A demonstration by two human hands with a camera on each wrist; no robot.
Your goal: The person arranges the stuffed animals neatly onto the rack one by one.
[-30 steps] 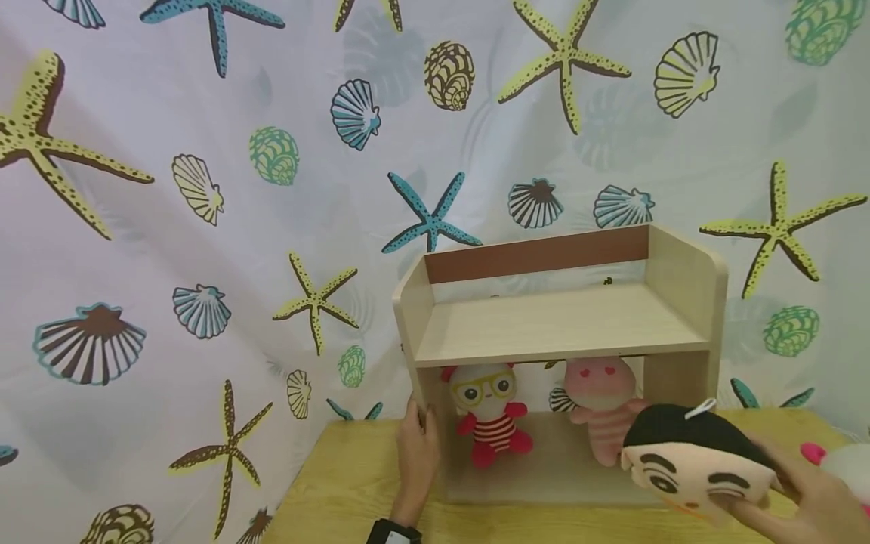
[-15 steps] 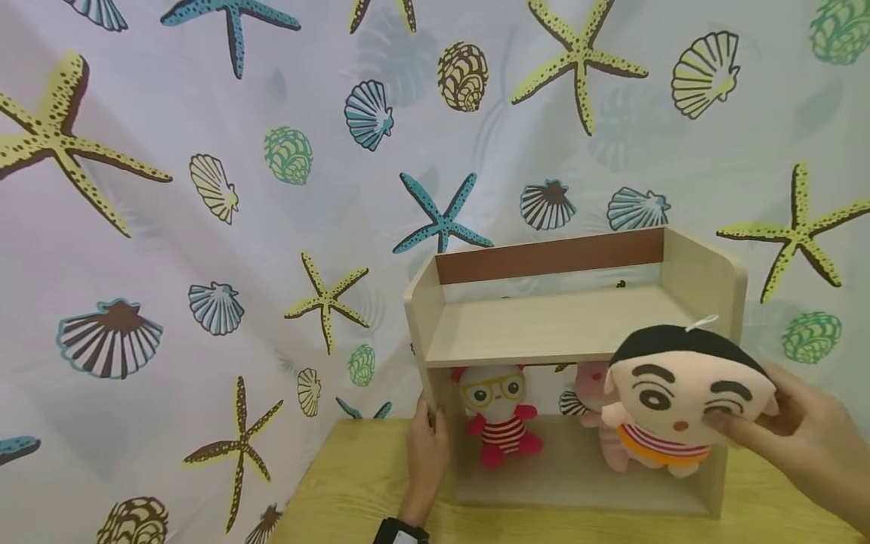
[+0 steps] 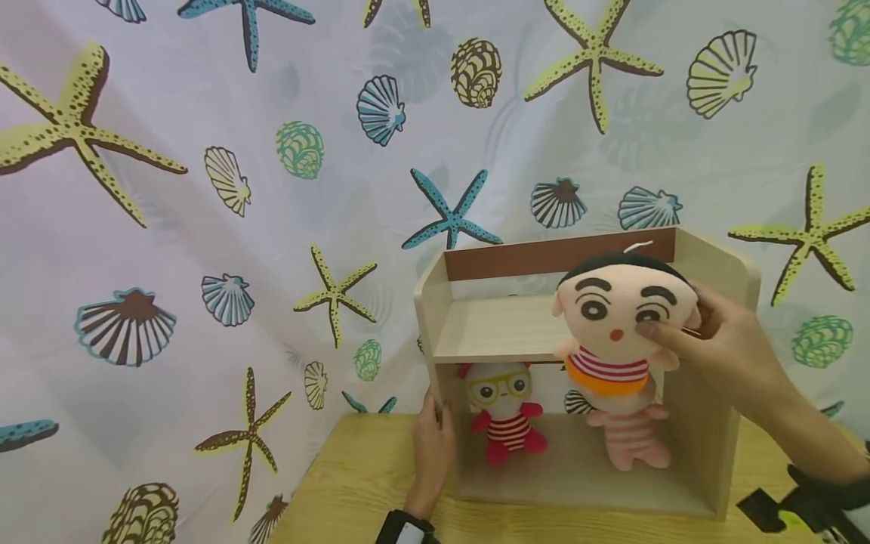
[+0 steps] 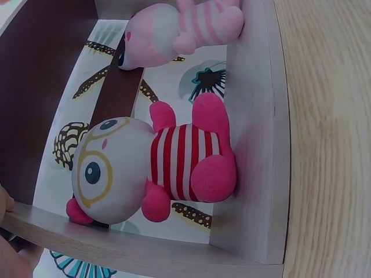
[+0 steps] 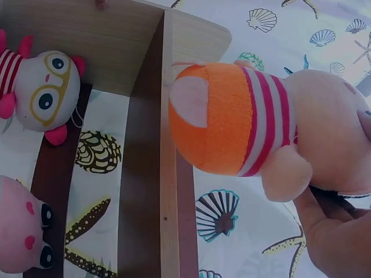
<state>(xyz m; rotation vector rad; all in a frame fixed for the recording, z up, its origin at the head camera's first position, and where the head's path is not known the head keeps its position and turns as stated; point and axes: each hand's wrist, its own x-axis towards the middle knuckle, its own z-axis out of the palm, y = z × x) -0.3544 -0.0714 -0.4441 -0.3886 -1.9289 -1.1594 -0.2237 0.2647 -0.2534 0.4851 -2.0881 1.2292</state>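
Note:
My right hand (image 3: 730, 340) grips a plush boy doll (image 3: 615, 332) by the side of its head, thumb over the face. The doll has black hair, thick brows, a striped shirt and orange shorts. It hangs upright in front of the wooden desktop shelf (image 3: 496, 325); the right wrist view shows its shorts beside the middle board's edge. My left hand (image 3: 433, 446) holds the shelf's left side panel by its front edge. Inside the lower compartment sit a panda plush (image 4: 185, 162) with yellow glasses and a pink plush (image 4: 191, 29), whose head the doll covers in the head view.
The shelf stands on a wood-grain table (image 3: 353, 461), close to a white curtain (image 3: 272, 219) printed with starfish and shells. Its upper level has raised side panels and a brown back rail (image 3: 503, 261).
My right hand has lifted the boy doll from low at the right up and leftward, turning it upright before the upper level. My left hand keeps its hold on the shelf.

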